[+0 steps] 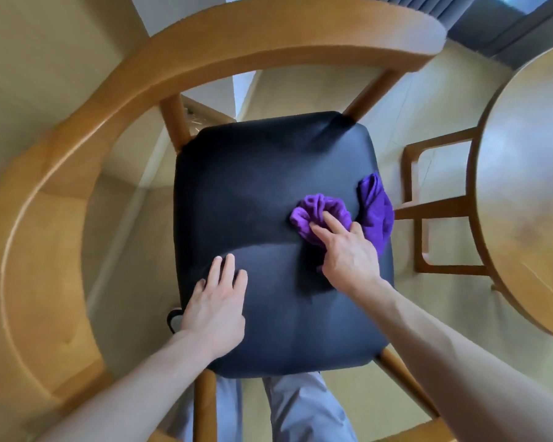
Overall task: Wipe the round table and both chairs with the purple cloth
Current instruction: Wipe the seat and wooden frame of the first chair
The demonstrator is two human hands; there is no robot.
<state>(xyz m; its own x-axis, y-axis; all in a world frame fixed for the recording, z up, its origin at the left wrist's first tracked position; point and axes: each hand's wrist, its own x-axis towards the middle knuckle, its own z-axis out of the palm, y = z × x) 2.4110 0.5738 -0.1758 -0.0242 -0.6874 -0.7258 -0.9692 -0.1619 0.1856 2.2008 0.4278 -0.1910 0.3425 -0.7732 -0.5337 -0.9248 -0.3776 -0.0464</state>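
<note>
Head view, looking straight down: the right hand (348, 253) presses the purple cloth (324, 215) onto the black seat (268, 193) of a wooden chair (77, 173). Its index and middle fingers lie extended on top of the bunched fabric, and the thumb side is tucked against folds below, so the hand seems to pinch the cloth as much as push it; how far the hidden fingers curl cannot be told. The cloth is vivid purple, plush and soft-looking, scrunched into a ruffled wad under the fingertips, with a flatter tail trailing off toward the seat's right edge and hanging just over it. It sits on the right half of the seat, a little past the middle.

The left hand (216, 301) rests flat on the near-left part of the seat, fingers straight and slightly spread, holding nothing.

The seat is a smooth, dark, slightly glossy cushion with rounded corners. Around it curves the chair's light wooden back and armrest. To the right stands the round table (524, 186), pale wood, with its base frame showing beneath. Grey trouser legs (300, 409) appear below the seat's near edge, over a pale floor (332, 90).
</note>
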